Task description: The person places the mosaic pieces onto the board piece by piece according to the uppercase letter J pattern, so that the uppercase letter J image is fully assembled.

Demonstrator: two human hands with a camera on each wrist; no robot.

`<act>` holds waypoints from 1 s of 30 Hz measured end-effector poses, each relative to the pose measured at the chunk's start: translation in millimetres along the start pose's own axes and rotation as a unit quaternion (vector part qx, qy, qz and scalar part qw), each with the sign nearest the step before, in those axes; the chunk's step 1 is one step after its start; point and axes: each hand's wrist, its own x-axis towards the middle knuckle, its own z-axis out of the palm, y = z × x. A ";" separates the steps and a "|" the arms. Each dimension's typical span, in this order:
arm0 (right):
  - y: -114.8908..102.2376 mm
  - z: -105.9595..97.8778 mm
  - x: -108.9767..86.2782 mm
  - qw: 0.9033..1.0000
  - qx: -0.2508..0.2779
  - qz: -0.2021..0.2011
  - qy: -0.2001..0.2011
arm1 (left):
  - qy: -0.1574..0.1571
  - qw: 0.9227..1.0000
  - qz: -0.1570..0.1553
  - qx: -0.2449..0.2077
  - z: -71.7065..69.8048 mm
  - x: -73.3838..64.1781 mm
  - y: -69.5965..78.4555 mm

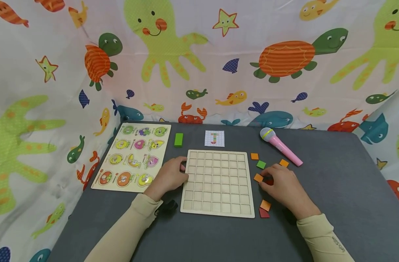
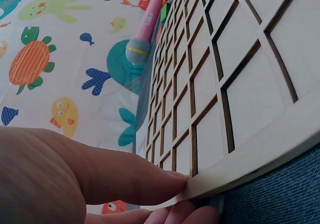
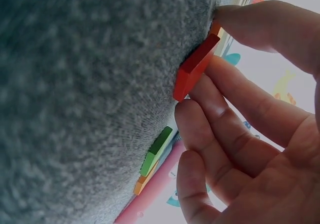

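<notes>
My left hand grips the left edge of a pale wooden grid board; in the left wrist view its thumb lies on the board's rim with fingers curled beneath. To the right of the board, my right hand pinches a small orange square tile between thumb and index finger, low at the table. Under that hand, a red tile shows in the right wrist view, beside the fingers. Around the hand lie a green tile, more orange tiles and another red tile.
Behind the board are a small card with a J pattern and a green block. A fruit picture board lies at left, a pink toy microphone at back right. A printed sea-animal cloth hangs behind the grey table.
</notes>
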 end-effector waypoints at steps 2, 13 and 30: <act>-0.6 -0.4 0.5 1.000 -0.002 0.000 0.000 | -0.005 1.000 -0.002 -0.008 -0.9 0.9 -1.1; -12.3 -8.9 9.7 1.000 0.016 -0.007 -0.002 | -0.012 1.000 -0.015 -0.024 -5.0 2.7 -6.6; -105.2 21.9 81.8 0.991 0.108 -0.052 -0.056 | -0.020 0.999 -0.002 -0.042 -3.6 1.6 -6.5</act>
